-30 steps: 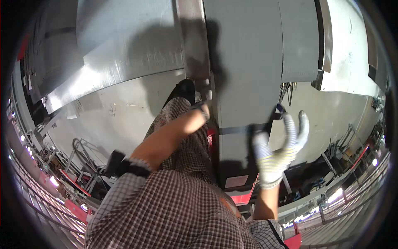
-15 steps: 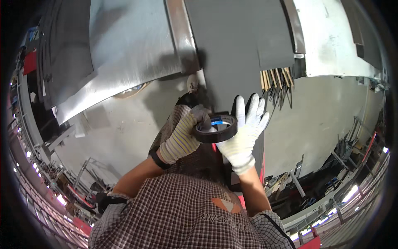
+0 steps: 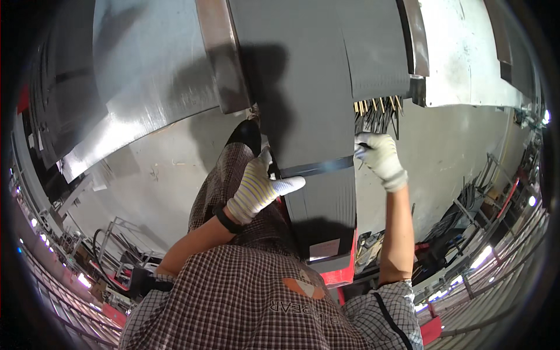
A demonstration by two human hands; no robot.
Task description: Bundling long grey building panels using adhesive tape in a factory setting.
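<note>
A long stack of dark grey sheets [image 3: 309, 76] runs away from me, with a shiny dark strip of tape [image 3: 326, 167] lying across its near part. At the stack's left edge is my left hand [image 3: 256, 189] in a striped white glove, its thumb stretched over the top and apart from the fingers. Beside the right edge, by the strip's far end, my right hand [image 3: 380, 160] is closed, the gloved fingers curled around something dark that I cannot make out. The tape roll is not visible.
Metal-topped tables [image 3: 151, 64] stand left and a pale one [image 3: 466, 52] right. Several thin strips [image 3: 379, 114] stick out under the stack's right side. A red support [image 3: 337, 276] shows below the near end. Scrap lies on the floor at right.
The black tape roll held between both hands is out of sight. A tape strip now crosses the stack. My right hand moved right and closed; my left moved slightly left and down.
</note>
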